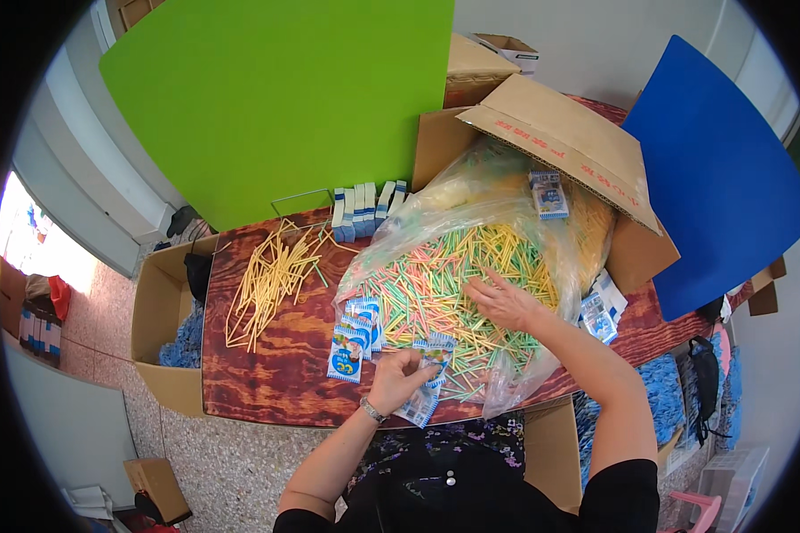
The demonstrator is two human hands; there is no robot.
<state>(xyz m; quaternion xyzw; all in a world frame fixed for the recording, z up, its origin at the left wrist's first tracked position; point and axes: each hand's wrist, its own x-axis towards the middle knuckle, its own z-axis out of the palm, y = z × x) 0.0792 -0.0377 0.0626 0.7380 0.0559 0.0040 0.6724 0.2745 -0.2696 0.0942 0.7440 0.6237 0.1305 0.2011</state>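
Note:
My left hand [400, 373] holds a small blue-and-white paper packet [431, 355] at the near table edge; more such packets [420, 407] lie just below it. My right hand [502, 300] rests palm down, fingers spread, on a big heap of thin coloured sticks [436, 284] in yellow, green and pink, spilling from a clear plastic bag [471, 204] that comes out of an open cardboard box [560, 133]. A short row of the same packets [354, 338] lies left of my left hand.
A loose pile of yellow sticks [271, 280] lies on the wooden table [276, 373] at left. Packets stand upright [364, 209] against a green board [284, 98]. A blue board [720, 178] stands at right. An open cardboard box [156, 311] sits on the floor left.

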